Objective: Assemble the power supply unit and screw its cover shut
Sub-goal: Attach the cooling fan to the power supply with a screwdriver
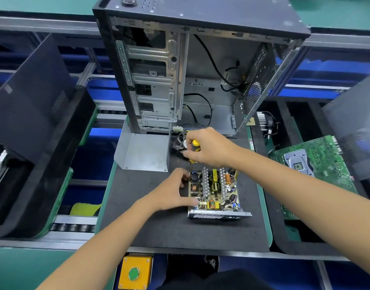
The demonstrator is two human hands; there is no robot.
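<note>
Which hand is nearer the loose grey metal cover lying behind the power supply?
Left. The left hand rests against the power supply just in front of the cover; the right hand grips a yellow screwdriver beyond the cover's right edge.

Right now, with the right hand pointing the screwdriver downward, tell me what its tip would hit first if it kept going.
Probably the far edge of the open power supply unit, directly beneath the right hand; the tip is hidden.
</note>
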